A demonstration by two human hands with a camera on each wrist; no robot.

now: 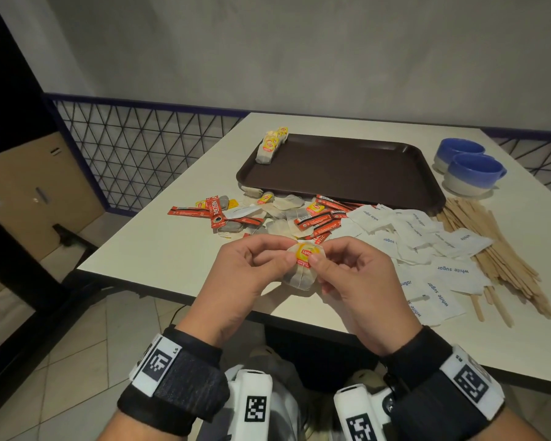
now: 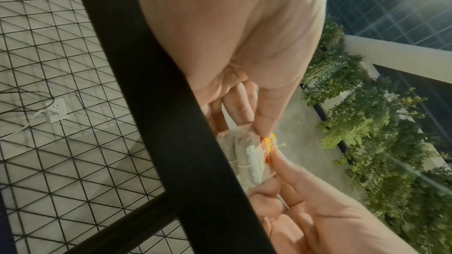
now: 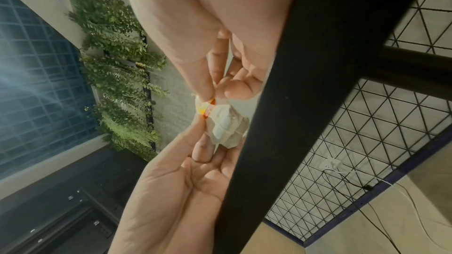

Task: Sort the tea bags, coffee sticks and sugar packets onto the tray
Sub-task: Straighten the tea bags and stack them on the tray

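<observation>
Both hands hold one tea bag (image 1: 301,271) with a yellow tag above the table's near edge. My left hand (image 1: 252,268) pinches its left side and my right hand (image 1: 347,275) pinches its right side. From below, the left wrist view shows the tea bag (image 2: 247,159) between the thumbs, and so does the right wrist view of the tea bag (image 3: 227,128). A brown tray (image 1: 341,173) lies further back with a short row of tea bags (image 1: 271,144) in its far left corner. Loose tea bags and red coffee sticks (image 1: 318,221) lie mixed before the tray. White sugar packets (image 1: 427,249) spread to the right.
Wooden stirrers (image 1: 497,253) lie in a pile at the right. Two blue and white cups (image 1: 471,170) stand right of the tray. A wire mesh fence (image 1: 134,154) runs behind the table's left side. The black table frame (image 2: 171,123) crosses both wrist views.
</observation>
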